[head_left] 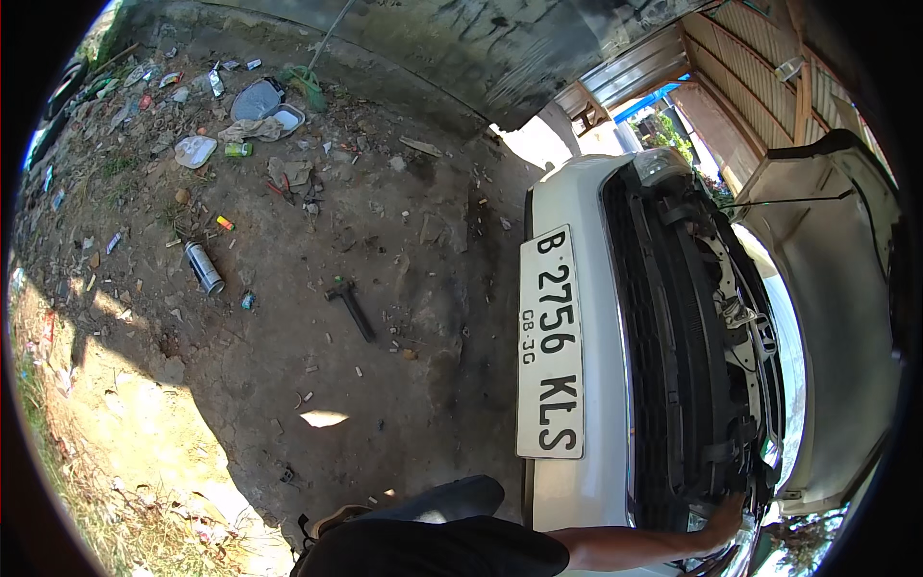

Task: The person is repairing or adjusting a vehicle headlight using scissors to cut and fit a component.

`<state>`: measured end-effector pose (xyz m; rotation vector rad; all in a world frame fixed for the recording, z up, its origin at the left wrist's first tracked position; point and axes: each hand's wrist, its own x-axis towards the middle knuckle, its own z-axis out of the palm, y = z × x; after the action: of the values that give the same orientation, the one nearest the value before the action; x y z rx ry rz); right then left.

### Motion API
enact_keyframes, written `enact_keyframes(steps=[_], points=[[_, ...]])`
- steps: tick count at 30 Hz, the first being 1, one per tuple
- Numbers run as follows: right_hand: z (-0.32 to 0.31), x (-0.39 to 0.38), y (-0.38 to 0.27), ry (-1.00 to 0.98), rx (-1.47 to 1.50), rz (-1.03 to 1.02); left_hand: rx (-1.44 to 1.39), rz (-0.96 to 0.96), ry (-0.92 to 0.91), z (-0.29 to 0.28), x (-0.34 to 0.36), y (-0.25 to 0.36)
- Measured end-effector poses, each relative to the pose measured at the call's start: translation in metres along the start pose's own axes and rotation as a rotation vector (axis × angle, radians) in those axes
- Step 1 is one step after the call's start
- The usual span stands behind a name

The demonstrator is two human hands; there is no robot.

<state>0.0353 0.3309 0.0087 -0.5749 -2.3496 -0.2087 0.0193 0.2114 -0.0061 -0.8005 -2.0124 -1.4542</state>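
Note:
My right hand (726, 525) reaches to the near front corner of a white car, by the headlight and the edge of the engine bay. Its fingers are mostly hidden among the dark parts there, so their grip does not show. The bare forearm (625, 548) lies across the bumper (567, 495) below a dark sleeve. Beside it runs the black grille (654, 385), with a licence plate (550, 346) on the bumper. Above the engine bay the bonnet (836, 288) stands raised on a thin prop rod (793, 201). My left hand is out of view.
On the dirt ground lie a hammer (352, 308), a spray can (204, 268), red-handled pliers (280, 189) and a green can (237, 150). Litter and plastic trays (256, 100) are scattered at the far left. A stained wall (433, 48) and a corrugated metal structure (745, 72) stand beyond.

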Motion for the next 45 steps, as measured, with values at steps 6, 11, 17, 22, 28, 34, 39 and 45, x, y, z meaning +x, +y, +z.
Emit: enact_keyframes(steps=[6, 11, 17, 22, 28, 34, 39, 45], points=[[0.025, -0.050, -0.156, 0.203, -0.089, -0.192, -0.039, -0.167, 0.255, 0.014, 0.035, -0.105], [-0.033, -0.109, -0.041, 0.444, -0.039, -0.246, -0.222, 0.255, -0.159, -0.038, 0.028, -0.073], [-0.049, -0.119, -0.038, 0.402, 0.015, -0.235, -0.125, 0.466, -0.318, -0.083, 0.024, -0.085], [-0.055, -0.136, -0.026, 0.381, 0.049, -0.194, 0.095, 0.654, -0.299, -0.093, -0.033, -0.065], [-0.043, -0.129, -0.024, 0.381, 0.132, -0.198, 0.349, 0.643, -0.405, -0.084, -0.047, -0.051], [-0.039, -0.124, -0.023, 0.395, 0.181, -0.249, 0.357, 0.635, -0.448, -0.084, -0.047, -0.045], [-0.032, -0.128, -0.015, 0.527, 0.248, -0.256, 0.399, 0.665, -0.442, -0.079, -0.047, -0.041], [-0.040, -0.133, 0.037, 0.882, 0.666, -0.354, 0.439, 0.620, -0.394, -0.079, -0.049, -0.042]])
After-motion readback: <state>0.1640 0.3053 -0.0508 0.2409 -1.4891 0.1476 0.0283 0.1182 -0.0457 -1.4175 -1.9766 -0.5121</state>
